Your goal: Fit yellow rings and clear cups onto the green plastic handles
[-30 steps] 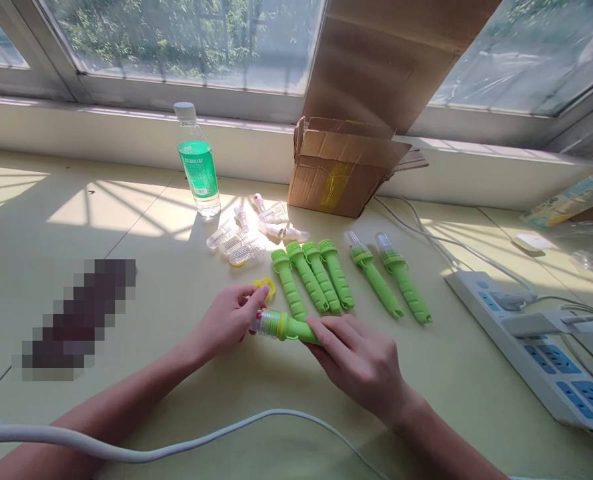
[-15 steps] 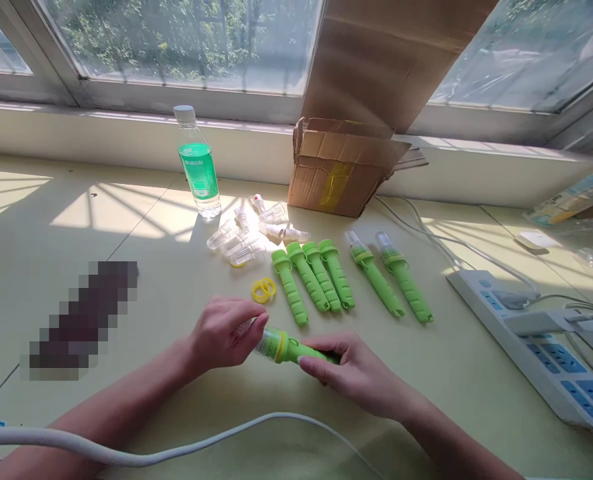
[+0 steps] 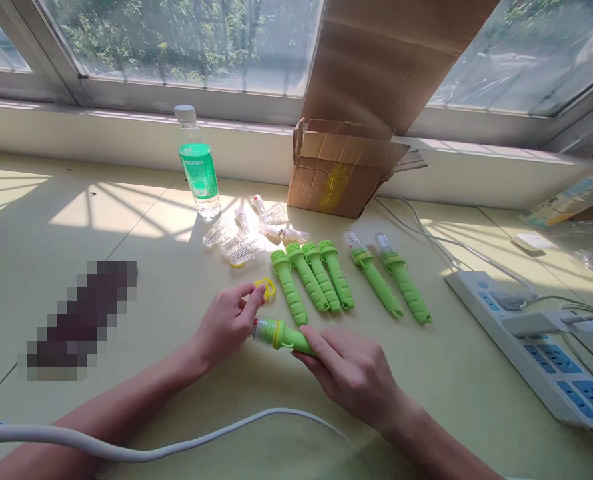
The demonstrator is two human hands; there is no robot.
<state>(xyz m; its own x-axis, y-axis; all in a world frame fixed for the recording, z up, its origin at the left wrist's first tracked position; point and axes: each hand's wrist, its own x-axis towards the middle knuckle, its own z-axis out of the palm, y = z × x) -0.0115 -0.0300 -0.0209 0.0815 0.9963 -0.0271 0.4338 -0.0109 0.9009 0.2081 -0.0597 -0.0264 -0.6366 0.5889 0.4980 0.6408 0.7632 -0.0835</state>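
In my right hand (image 3: 349,367) is the green handle of a flashlight-like piece (image 3: 279,333) with a yellow ring and a clear ribbed cap, lying nearly level and pointing left. My left hand (image 3: 233,317) is beside the cap end and partly covers it. Its thumb and fingers are pinched together in front of loose yellow rings (image 3: 271,288); whether they grip one is hidden. Several green handles (image 3: 301,277) without caps lie just beyond. Two capped green pieces (image 3: 379,277) lie to their right. Clear caps and small bulb parts (image 3: 246,240) form a pile behind the rings.
A water bottle (image 3: 199,170) and a cardboard box (image 3: 341,170) stand by the window sill. At right lies a power strip (image 3: 521,347) with plugged cables. A white cable (image 3: 176,450) crosses the foreground. A pixelated dark patch (image 3: 86,313) is at left.
My left hand has shifted from around the clear cap up toward the yellow rings, uncovering part of the cap. My right hand has turned over on the handle, its back now facing up.
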